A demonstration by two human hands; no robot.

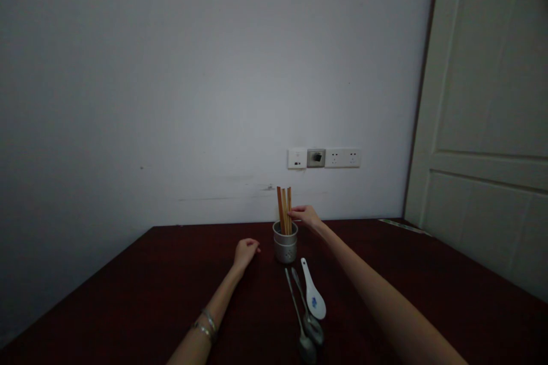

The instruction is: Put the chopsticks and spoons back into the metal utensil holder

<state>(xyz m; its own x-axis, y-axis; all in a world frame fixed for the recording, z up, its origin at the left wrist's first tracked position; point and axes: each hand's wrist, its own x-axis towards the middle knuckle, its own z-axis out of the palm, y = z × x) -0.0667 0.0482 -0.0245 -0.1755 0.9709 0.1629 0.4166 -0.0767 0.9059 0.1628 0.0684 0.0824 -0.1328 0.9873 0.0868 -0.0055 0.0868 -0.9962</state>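
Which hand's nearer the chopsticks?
Right. The right hand is at the chopsticks, fingertips against their right side; the left hand is apart from them, lower and left of the metal cup.

- A room in a home, perhaps used for dining, is suggested.
- Eating utensils are set out: chopsticks (282, 205) are stood in a metal holder (285, 250), with a white spoon (314, 295) and metal spoons (306, 348) laid nearby.
- A dark red-brown counter (128, 296) is placed against a plain, scuffed wall (171, 68).
- Wall sockets (343, 158) are fitted.
- A pale panelled door (479, 97) is seen at the right.
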